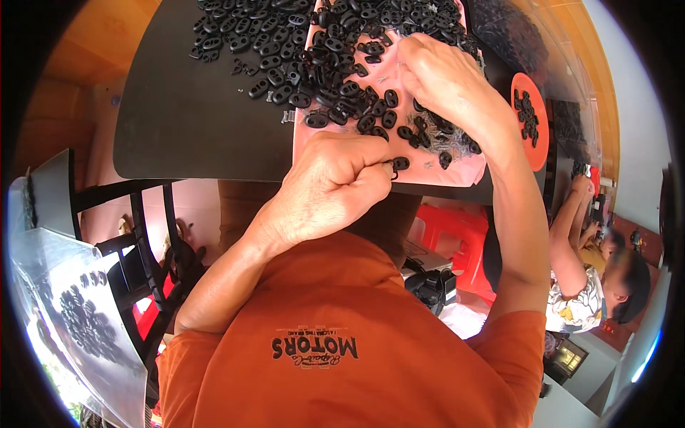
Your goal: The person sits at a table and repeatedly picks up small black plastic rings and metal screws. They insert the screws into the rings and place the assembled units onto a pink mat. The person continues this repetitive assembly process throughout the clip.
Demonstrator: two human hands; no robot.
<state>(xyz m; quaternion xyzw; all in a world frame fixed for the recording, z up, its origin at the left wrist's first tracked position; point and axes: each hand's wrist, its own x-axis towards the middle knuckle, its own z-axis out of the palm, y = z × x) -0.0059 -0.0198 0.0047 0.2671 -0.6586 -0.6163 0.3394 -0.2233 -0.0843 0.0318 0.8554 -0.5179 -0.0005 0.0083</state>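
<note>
While the left hand is curled, pinching a small black two-holed piece at its thumb tip, the right hand bends its fingers inward; its contents cannot be told. Beneath both hands lies a pink sheet. Loose black pieces lie heaped beyond the left hand; an orange dish stands right of the right hand.
</note>
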